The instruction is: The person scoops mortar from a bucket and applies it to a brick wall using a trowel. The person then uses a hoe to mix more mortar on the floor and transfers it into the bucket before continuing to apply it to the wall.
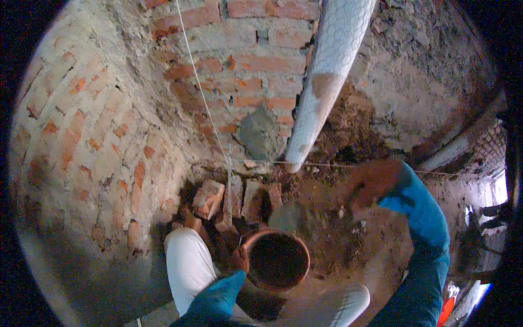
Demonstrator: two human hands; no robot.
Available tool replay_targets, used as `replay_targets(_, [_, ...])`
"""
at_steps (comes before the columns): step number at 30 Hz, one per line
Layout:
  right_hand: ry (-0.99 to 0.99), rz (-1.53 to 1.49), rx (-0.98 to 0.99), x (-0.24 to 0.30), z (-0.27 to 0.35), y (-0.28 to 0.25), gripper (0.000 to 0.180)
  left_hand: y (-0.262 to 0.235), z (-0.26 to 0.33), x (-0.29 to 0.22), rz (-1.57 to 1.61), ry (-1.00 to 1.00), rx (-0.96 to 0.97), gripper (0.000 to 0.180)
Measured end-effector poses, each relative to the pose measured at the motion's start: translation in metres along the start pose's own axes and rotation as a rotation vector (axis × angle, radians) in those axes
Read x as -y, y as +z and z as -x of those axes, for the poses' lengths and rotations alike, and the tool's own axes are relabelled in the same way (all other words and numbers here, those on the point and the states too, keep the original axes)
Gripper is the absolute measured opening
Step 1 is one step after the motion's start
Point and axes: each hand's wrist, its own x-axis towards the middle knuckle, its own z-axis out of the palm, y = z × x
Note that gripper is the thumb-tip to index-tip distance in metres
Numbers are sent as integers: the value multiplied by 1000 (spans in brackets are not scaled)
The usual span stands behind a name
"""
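At the lower middle stands a round, reddish-brown bucket [305, 253], its inside dark. My left hand [240, 260] is closed on its left rim. Off to the right my right hand [376, 182] is stretched out over the brown soil, close to a taut string [332, 164]. Motion smears its fingers, so whether it holds anything cannot be made out. Just beyond the bucket lies a flat grey patch [287, 218], of a kind I cannot tell. Several loose bricks [208, 199] lean together left of it, by my knee.
A brick wall [245, 82] rises ahead, with a smear of grey mortar [260, 133] low on it. Another rough brick wall [81, 147] curves along the left. A pale, mesh-patterned pole [332, 71] slants down to the soil. A second string [199, 82] runs down to the bricks.
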Motion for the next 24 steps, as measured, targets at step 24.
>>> replay_targets(24, [201, 406, -562, -98, -75, 238, 44, -20, 19, -36, 230, 214, 111, 68])
